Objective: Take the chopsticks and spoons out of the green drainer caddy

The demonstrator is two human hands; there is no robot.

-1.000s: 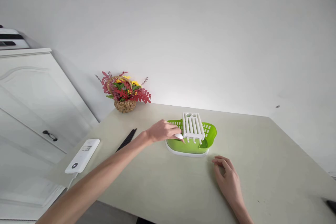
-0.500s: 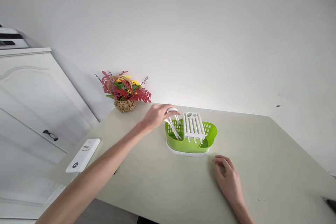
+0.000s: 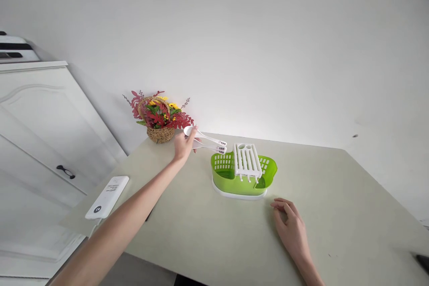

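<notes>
My left hand [image 3: 184, 146] is closed around white spoons [image 3: 210, 137] with patterned handle ends. It holds them in the air left of a green basket [image 3: 224, 186], their handles pointing right, towards its back left rim. A white slotted rack [image 3: 248, 161] with two round holes and hooks at the front lies across the middle of the basket. Under the basket is a white base tray [image 3: 239, 195]. To the right of the basket and nearer me, my right hand [image 3: 291, 225] rests on the table, its fingers loosely curved, the thumb apart and nothing held.
A wicker basket of red and yellow flowers [image 3: 160, 134] stands at the table's back left corner. On the left edge lies a white flat device [image 3: 107, 197] with a cable. A white cabinet [image 3: 50, 143] flanks the table [image 3: 208, 241], and the wall closes off the back.
My left hand has lifted the spoons out of the green basket and carried them to the left. They have swung from upright to nearly level. My right hand stays where it was.
</notes>
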